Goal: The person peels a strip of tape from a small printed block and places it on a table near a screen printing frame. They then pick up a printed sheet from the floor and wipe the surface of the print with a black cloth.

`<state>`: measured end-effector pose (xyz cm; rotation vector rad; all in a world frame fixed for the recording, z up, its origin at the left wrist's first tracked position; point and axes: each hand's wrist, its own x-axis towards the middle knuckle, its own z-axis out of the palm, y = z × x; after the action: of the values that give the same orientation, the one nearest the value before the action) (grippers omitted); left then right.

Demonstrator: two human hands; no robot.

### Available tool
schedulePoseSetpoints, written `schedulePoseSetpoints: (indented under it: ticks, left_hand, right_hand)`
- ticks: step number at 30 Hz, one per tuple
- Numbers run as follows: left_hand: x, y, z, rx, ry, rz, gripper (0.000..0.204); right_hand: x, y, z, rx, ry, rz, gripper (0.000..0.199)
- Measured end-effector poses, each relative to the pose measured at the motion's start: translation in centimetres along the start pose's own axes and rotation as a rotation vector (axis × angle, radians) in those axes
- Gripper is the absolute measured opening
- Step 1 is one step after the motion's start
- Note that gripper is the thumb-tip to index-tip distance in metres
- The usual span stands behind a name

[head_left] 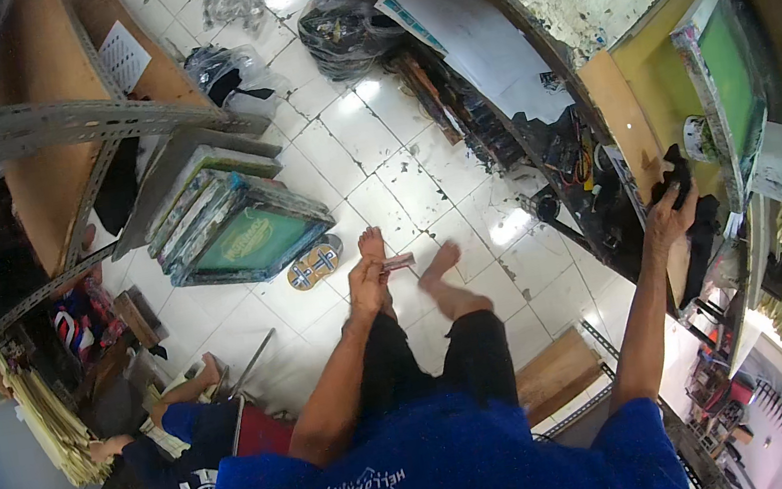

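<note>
Head view, looking straight down past my blue shirt: my right hand (672, 215) is stretched out to the printing table (631, 123) and lies spread on a black cloth (671, 170), a bunched rag or garment lying on the table's wooden edge just beside the green-meshed screen frame (729, 83). The fingers are draped over the cloth, not clenched, so I would call the hand pressed on it and not yet gripping. The cloth looks soft and limp, light, likely to sag and trail if I lift it by one corner; I judge it best gathered by the bunched middle, where the folds give something to pinch. My left hand (367, 284) hangs lower, on the far side of me from the table, closed around a small flat pinkish thing (398, 262) that I cannot identify; it sticks out sideways from my fingers and seems stiff and light. Below that hand are my bare feet (440, 267) on the white floor tiles (400, 167). Farther from the table, a stack of framed screens (242, 226) leans on the floor with a pair of sandals (315, 263) at its foot, and beyond it stands a metal-angle rack with wooden shelves (59, 122). Well away from the table, at my lower left, another person in blue (179, 448) sits on the floor.
</note>
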<state>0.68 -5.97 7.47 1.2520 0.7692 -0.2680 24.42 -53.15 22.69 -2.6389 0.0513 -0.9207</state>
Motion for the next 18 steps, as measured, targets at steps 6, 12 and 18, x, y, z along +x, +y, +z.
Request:
schedulePoseSetpoints:
  ticks: [6, 12, 18]
  left_hand:
    - [9.4, 3.4, 3.8, 0.272, -0.085, 0.148, 0.025]
    - [20.6, 7.8, 13.9, 0.355, -0.269, 0.51, 0.037]
    - [27.4, 11.5, 23.8, 0.896, -0.171, 0.801, 0.032]
  right_hand:
    - [-1.2, 0.2, 0.3, -0.03, 0.12, 0.092, 0.03]
    - [-0.6, -1.7, 0.8, -0.01, 0.204, 0.237, 0.033]
    - [0.2, 0.8, -0.9, 0.054, 0.167, 0.299, 0.038]
